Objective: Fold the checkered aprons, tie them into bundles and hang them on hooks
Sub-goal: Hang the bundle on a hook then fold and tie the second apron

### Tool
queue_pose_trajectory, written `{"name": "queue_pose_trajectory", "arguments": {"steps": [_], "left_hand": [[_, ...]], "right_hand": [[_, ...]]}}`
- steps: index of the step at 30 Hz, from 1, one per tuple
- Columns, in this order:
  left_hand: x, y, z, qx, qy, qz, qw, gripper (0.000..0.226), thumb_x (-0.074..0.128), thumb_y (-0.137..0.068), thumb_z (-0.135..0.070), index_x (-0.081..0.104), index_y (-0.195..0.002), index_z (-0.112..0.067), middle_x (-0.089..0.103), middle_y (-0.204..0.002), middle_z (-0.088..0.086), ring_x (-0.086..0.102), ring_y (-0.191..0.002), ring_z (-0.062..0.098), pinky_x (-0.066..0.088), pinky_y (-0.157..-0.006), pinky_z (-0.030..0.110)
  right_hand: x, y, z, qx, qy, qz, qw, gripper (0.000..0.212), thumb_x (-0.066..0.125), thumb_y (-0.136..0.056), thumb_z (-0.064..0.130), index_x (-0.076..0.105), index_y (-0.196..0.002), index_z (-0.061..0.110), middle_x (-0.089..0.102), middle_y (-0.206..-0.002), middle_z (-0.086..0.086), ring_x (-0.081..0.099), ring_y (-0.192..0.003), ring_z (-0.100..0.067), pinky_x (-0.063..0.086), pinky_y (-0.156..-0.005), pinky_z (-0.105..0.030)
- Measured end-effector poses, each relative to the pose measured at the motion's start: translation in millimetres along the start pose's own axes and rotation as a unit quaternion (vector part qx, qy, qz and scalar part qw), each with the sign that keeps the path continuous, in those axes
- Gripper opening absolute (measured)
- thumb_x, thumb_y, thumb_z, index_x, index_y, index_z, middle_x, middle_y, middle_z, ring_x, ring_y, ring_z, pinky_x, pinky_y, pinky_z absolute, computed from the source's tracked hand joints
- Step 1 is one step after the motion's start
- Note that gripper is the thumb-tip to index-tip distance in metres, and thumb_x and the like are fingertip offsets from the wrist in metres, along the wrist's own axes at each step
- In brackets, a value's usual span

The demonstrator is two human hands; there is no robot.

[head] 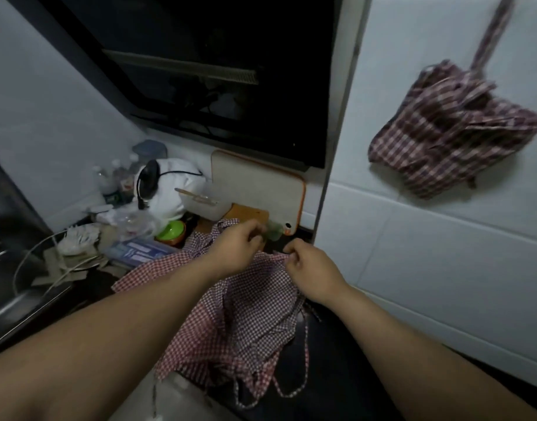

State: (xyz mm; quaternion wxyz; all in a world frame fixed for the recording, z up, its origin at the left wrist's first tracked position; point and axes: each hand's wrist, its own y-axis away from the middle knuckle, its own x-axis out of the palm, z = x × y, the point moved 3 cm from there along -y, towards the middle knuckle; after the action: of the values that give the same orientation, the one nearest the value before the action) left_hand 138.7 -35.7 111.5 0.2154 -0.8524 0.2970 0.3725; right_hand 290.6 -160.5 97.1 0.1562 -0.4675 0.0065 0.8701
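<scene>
left hand [237, 247], right hand [309, 271] apparently pinching top edge of checkered apron [252, 314] spread beneath.

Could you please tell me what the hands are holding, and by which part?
The left hand and right hand each pinch the apron along its far edge.

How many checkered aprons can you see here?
2. One bundle hangs on the right wall; one apron lies on the counter, pinched by left hand and right hand. More may hide beneath.
</scene>
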Motion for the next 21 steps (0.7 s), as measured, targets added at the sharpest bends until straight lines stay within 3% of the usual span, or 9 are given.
{"name": "queue_pose_trajectory", "arguments": {"steps": [2,4,6,9,11,15,17,19,21], "left_hand": [[-7,-5,30,-0.016,-0.011,0.002,1.000,0.021,0.058,-0.103,-0.023,0.066,-0.122,-0.024,0.070,-0.114,-0.009,0.064,-0.101,0.011,0.054,-0.086,0.032],[-10,-10,69,-0.064,-0.028,-0.012,0.997,0.006,0.057,-0.103,-0.025,0.062,-0.105,-0.023,0.067,-0.104,-0.006,0.062,-0.092,0.015,0.048,-0.077,0.031],[-3,-5,104,-0.126,-0.037,0.020,0.991,0.013,0.056,-0.104,-0.031,0.057,-0.097,-0.020,0.067,-0.102,0.001,0.061,-0.089,0.019,0.049,-0.078,0.033],[25,7,151,-0.176,-0.005,0.144,0.974,0.036,0.060,-0.104,-0.038,0.060,-0.124,-0.009,0.063,-0.117,0.000,0.059,-0.106,0.017,0.044,-0.092,0.028],[49,16,177,-0.223,0.008,0.192,0.956,0.054,0.064,-0.100,-0.046,0.058,-0.137,-0.006,0.065,-0.132,0.009,0.062,-0.121,0.025,0.048,-0.104,0.037],[77,22,197,-0.239,0.145,0.195,0.940,0.076,0.062,-0.099,-0.054,0.033,-0.162,-0.024,0.039,-0.163,-0.004,0.038,-0.150,0.022,0.028,-0.124,0.038],[75,20,201,-0.281,0.271,0.124,0.912,0.082,0.065,-0.096,-0.058,0.030,-0.163,-0.026,0.037,-0.165,-0.004,0.036,-0.152,0.024,0.029,-0.121,0.036],[71,14,207,-0.317,0.359,0.080,0.874,0.083,0.067,-0.094,-0.056,0.033,-0.162,-0.025,0.037,-0.166,0.001,0.038,-0.151,0.027,0.034,-0.114,0.032],[69,9,204,-0.320,0.347,0.106,0.875,0.083,0.068,-0.096,-0.048,0.028,-0.165,-0.023,0.031,-0.168,0.003,0.034,-0.153,0.029,0.032,-0.118,0.034]], "right_hand": [[28,-20,8,0.015,0.001,0.045,0.999,0.021,0.050,-0.102,0.031,0.060,-0.119,0.024,0.065,-0.101,0.006,0.061,-0.090,-0.015,0.050,-0.076,-0.034],[67,-40,7,0.047,0.014,0.112,0.992,0.019,0.051,-0.102,0.033,0.060,-0.113,0.020,0.067,-0.101,0.001,0.063,-0.090,-0.018,0.053,-0.079,-0.037],[102,-47,-1,0.084,0.029,0.164,0.982,0.026,0.050,-0.104,0.036,0.062,-0.101,0.013,0.066,-0.100,-0.005,0.062,-0.092,-0.023,0.053,-0.087,-0.043],[154,-50,-7,0.135,0.022,0.252,0.958,0.042,0.052,-0.103,0.051,0.067,-0.117,0.014,0.063,-0.119,-0.006,0.057,-0.106,-0.020,0.046,-0.101,-0.035],[189,-50,-11,0.148,0.004,0.282,0.948,0.053,0.058,-0.096,0.060,0.066,-0.132,0.022,0.064,-0.132,0.000,0.060,-0.117,-0.021,0.045,-0.107,-0.035],[238,-54,-19,0.183,0.028,0.293,0.938,0.052,0.045,-0.110,0.039,0.042,-0.157,0.017,0.044,-0.159,-0.004,0.044,-0.142,-0.024,0.028,-0.121,-0.030],[237,-55,-6,0.125,0.047,0.283,0.950,0.051,0.045,-0.108,0.039,0.047,-0.154,0.016,0.050,-0.156,-0.007,0.048,-0.142,-0.025,0.032,-0.121,-0.033],[225,-49,21,0.057,-0.035,0.293,0.954,0.051,0.054,-0.095,0.042,0.067,-0.137,0.017,0.066,-0.139,-0.004,0.061,-0.127,-0.019,0.044,-0.112,-0.033],[209,-35,39,0.027,-0.065,0.389,0.918,0.038,0.060,-0.094,0.034,0.073,-0.125,0.016,0.069,-0.132,0.001,0.061,-0.118,-0.009,0.044,-0.107,-0.021]]}}
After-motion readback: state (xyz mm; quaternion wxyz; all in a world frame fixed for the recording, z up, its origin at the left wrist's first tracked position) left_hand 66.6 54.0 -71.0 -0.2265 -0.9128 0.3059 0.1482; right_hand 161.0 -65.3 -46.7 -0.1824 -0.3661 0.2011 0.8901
